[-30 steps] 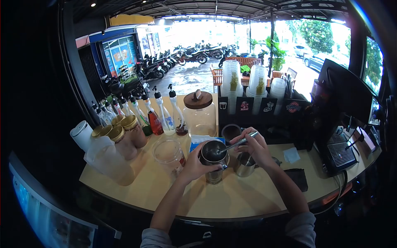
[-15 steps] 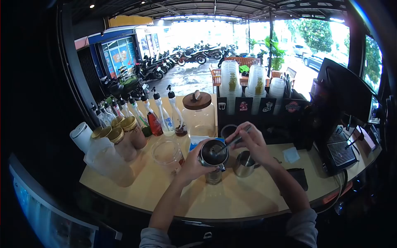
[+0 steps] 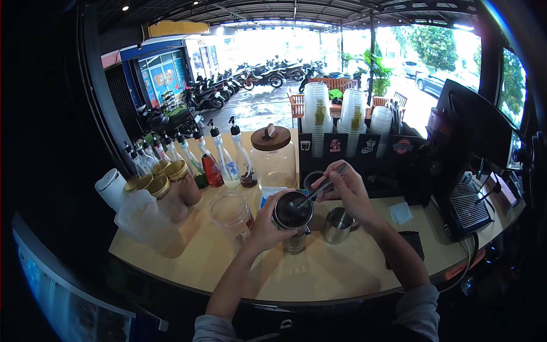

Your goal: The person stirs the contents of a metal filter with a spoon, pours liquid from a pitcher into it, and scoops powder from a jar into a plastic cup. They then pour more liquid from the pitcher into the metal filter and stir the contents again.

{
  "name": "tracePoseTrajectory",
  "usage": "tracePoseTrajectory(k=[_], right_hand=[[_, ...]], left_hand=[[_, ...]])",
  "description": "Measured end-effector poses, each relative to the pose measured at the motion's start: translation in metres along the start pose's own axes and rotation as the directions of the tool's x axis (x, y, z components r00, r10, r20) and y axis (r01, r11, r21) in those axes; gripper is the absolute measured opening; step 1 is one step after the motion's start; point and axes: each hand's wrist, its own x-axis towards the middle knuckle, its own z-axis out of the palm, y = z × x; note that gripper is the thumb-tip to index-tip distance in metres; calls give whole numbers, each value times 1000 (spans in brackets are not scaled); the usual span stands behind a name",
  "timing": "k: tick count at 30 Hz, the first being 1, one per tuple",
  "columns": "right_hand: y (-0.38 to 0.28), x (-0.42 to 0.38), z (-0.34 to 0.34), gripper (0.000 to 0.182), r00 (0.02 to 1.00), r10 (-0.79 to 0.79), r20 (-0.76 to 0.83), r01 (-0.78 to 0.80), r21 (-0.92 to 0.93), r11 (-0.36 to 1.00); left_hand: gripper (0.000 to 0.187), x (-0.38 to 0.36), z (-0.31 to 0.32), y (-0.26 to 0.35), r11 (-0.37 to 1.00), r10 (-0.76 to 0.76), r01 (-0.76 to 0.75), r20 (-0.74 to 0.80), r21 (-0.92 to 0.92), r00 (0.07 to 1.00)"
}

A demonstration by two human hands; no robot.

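My left hand (image 3: 266, 225) is wrapped around a metal pitcher (image 3: 295, 221) with a dark inside, its mouth facing up toward me. A long-handled metal spoon (image 3: 323, 186) is pinched in my right hand (image 3: 352, 194), and its lower end reaches into the pitcher. Just below the pitcher in this view stands a small clear glass (image 3: 294, 245). A second metal pitcher (image 3: 338, 226) sits on the counter, under my right forearm's side. To the left of my left hand is an open clear plastic tub (image 3: 228, 214).
Pump bottles (image 3: 228, 162) and gold-lidded jars (image 3: 179, 182) line the left side, with a frosted jug (image 3: 145, 222) nearer. A wooden-lidded glass jar (image 3: 273, 162) and stacked plastic cups (image 3: 317, 111) stand behind. At right are a napkin (image 3: 401, 213) and a slatted machine (image 3: 470, 205).
My right hand and the spoon have shifted slightly, with the spoon at a different angle in the pitcher. My left hand keeps its hold, nearly in place.
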Motion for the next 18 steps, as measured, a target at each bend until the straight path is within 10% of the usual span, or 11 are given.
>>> tracePoseTrajectory(k=[18], right_hand=[[7, -11, 32, 13, 996, -76, -45, 73, -65, 995]], left_hand=[[80, -7, 16, -1, 992, 82, -58, -226, 112, 971]])
